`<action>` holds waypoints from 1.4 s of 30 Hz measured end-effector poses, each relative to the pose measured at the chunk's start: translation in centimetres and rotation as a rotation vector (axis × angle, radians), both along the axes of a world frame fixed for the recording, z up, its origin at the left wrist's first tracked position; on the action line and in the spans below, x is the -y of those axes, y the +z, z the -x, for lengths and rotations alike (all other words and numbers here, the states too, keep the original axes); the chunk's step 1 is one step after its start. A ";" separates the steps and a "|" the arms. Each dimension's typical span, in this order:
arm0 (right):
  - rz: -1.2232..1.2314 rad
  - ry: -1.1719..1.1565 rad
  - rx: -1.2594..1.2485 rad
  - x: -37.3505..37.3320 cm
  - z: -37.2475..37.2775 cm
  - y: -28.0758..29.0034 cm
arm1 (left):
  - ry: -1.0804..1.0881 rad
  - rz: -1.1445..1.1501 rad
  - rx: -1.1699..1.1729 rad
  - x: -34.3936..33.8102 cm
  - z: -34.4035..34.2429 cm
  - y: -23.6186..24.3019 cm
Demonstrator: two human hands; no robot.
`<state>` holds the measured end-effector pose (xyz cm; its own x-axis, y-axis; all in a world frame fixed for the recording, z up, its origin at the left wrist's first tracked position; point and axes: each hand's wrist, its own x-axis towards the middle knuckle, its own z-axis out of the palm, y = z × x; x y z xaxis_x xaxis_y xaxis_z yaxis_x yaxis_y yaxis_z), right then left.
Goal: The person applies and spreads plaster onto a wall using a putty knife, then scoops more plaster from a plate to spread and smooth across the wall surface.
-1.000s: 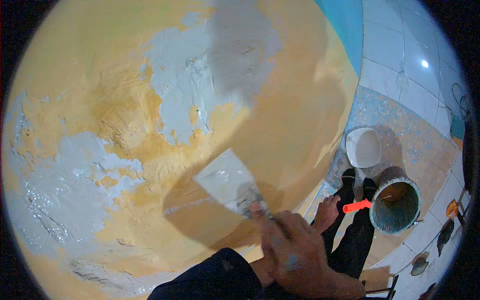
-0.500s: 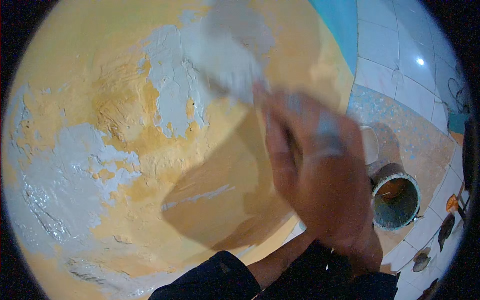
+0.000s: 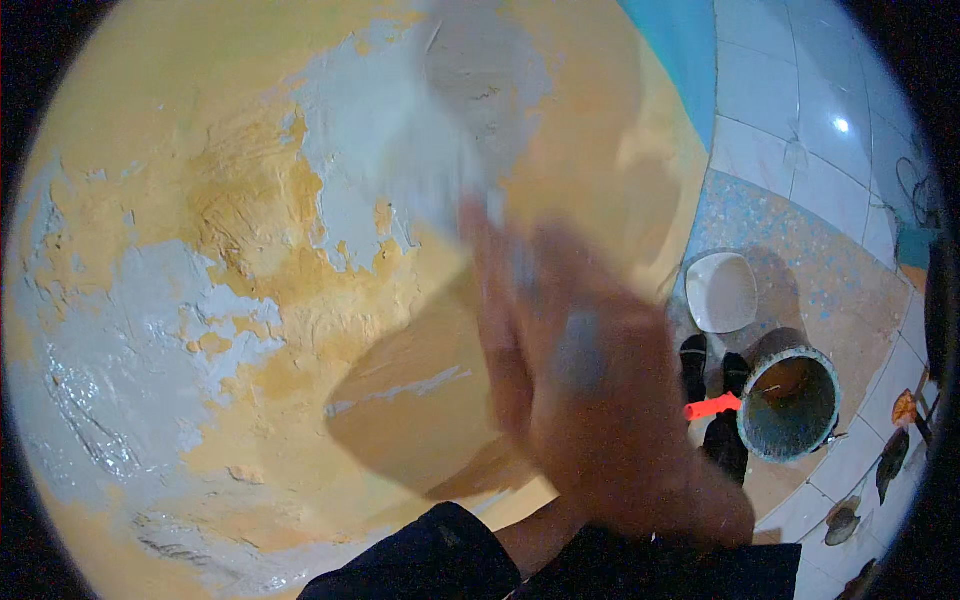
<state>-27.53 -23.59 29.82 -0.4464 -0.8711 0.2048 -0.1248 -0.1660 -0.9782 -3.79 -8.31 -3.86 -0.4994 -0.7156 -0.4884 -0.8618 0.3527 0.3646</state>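
Observation:
Blurred by motion, my right hand (image 3: 590,370) is closed around what looks like a putty knife (image 3: 440,185), its pale blade smeared against the wall. Behind that blade spreads a whitish patch of filler (image 3: 340,160) on the yellow wall (image 3: 420,335). A smear of whitish paste lies on the back of the hand. My left forearm (image 3: 535,535) passes behind the right wrist, and the left hand itself is hidden there. Lower left, a wider filler patch (image 3: 120,330) shines wet in places.
On the floor at right stand a white squarish bowl (image 3: 722,290) and a paste-crusted bucket (image 3: 790,405). An orange-red handle (image 3: 712,406) lies against the bucket's rim, near dark footwear (image 3: 727,450). White tiles (image 3: 765,90) and a turquoise strip (image 3: 685,60) border the wall.
My right hand has moved left along the wall with the putty knife. The bowl now shows whole, and the orange-red handle and footwear have come into sight.

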 end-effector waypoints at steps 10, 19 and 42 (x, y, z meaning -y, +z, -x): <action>0.292 -0.356 -0.135 2.1 1.8 0.0 | 0.035 0.059 0.039 -0.5 -0.4 -1.1; -0.085 0.368 0.223 -5.6 -1.3 0.4 | -0.002 0.054 0.005 0.0 -0.6 -1.2; 0.051 -0.238 0.040 2.2 3.3 -1.5 | -0.041 0.041 0.153 -0.5 -0.8 -2.1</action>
